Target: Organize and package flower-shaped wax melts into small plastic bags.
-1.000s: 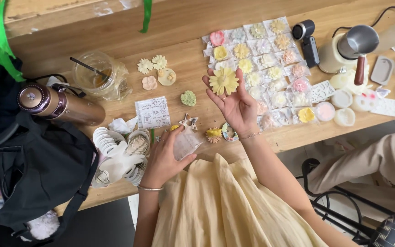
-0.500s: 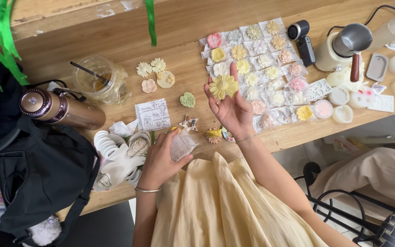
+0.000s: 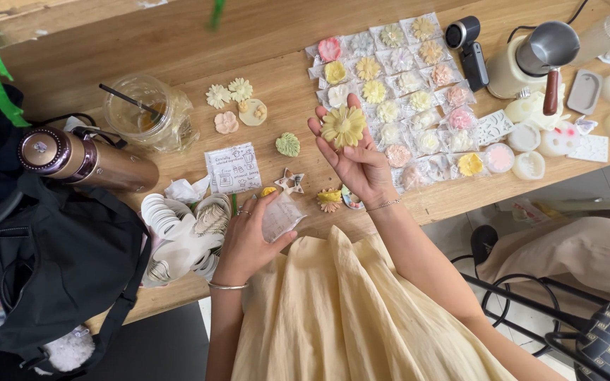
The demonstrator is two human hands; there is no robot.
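Observation:
My right hand [image 3: 353, 156] is palm up over the wooden table [image 3: 178, 42], with a yellow daisy-shaped flower piece [image 3: 343, 125] resting on its fingers. My left hand [image 3: 248, 236] sits lower, near the table's front edge, holding a small clear plastic bag [image 3: 280, 216]. Just past my right hand lie rows of flower pieces in clear bags [image 3: 404, 92], pink, yellow and cream. Loose pieces lie between my hands: a star shape [image 3: 291, 181], a small yellow flower [image 3: 330, 200] and a green one [image 3: 288, 144].
A metal flask [image 3: 82, 159] and a black bag [image 3: 58, 261] lie at left, beside a stack of white round tags [image 3: 181, 233]. A clear cup with a straw [image 3: 139, 113], a printed card [image 3: 233, 167], white moulds [image 3: 531, 141] and a pot [image 3: 531, 63] also stand here. Another person's leg [image 3: 580, 254] shows at right.
My right hand has turned the yellow flower up and lifted it slightly away from me. My left hand has kept the small bag and barely moved.

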